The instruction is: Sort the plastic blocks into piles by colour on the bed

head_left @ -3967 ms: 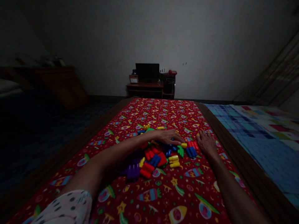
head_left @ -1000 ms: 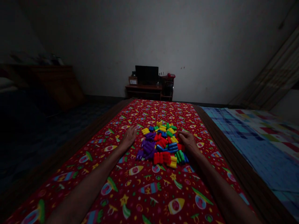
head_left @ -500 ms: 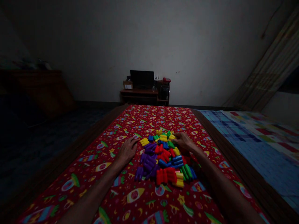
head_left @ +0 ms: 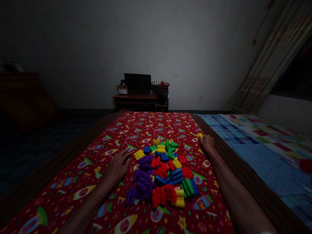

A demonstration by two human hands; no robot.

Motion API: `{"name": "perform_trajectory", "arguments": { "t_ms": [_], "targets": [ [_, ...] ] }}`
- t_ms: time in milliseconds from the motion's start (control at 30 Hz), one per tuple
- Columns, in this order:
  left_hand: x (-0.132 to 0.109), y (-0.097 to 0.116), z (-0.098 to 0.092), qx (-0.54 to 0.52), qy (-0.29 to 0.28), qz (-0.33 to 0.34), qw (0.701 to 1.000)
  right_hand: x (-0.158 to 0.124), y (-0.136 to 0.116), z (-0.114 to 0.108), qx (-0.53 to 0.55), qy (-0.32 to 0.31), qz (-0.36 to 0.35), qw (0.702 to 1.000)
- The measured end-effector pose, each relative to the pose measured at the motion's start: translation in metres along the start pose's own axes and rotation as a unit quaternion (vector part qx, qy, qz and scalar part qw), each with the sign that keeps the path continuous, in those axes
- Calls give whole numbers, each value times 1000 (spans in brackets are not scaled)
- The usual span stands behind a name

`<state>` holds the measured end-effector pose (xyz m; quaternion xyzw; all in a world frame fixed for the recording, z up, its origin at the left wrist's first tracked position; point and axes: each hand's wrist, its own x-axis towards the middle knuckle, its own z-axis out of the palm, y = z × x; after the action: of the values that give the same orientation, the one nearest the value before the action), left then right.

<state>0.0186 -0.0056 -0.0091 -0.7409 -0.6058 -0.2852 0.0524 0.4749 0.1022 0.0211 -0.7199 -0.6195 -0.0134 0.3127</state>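
My right hand [head_left: 207, 142] has its thumb and fingers pinched on a small yellow block [head_left: 200, 135]. That block is out by the right edge of the red cloth [head_left: 156, 122], well apart from the big pile of blocks [head_left: 168, 167]. A wide bit of red cloth lies between the pile and my right hand, so there is room to slide it back and forth. On the other side of that hand is a brown strip [head_left: 223, 150], just beside it, and past the strip lies a blue checked cover [head_left: 243, 143].

My left hand [head_left: 118, 166] rests on the cloth to the left of the pile, palm down — its fingers are a bit apart and they hold nothing. My fingertips are next to a fat yellow block [head_left: 139, 154] at the pile's left edge, but I can't tell if they touch it. Some purple blocks [head_left: 143, 180] make the rest of that side. There is lots of red cloth to the left of my hand, and lots more past the pile — all the way to the far edge, with a desk [head_left: 135, 100] behind it
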Motion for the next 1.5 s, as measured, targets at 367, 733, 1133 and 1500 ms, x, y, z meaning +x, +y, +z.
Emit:
{"name": "perform_trajectory", "arguments": {
  "t_ms": [367, 733, 1133, 1500],
  "targets": [
    [0, 12, -9, 16, -29, -7, 999, -36, -118, 7, 210, -173, -274, 922],
    [-9, -29, -27, 192, -125, -41, 973, -53, -102, 24, 236, -230, -239, 913],
    [-8, -37, -27, 194, -130, -51, 971, -40, -122, 32, 140, -241, -290, 916],
    [-8, -39, -23, 208, -130, -61, 968, -25, -112, 17, 166, -132, -127, 969]
  ]
}}
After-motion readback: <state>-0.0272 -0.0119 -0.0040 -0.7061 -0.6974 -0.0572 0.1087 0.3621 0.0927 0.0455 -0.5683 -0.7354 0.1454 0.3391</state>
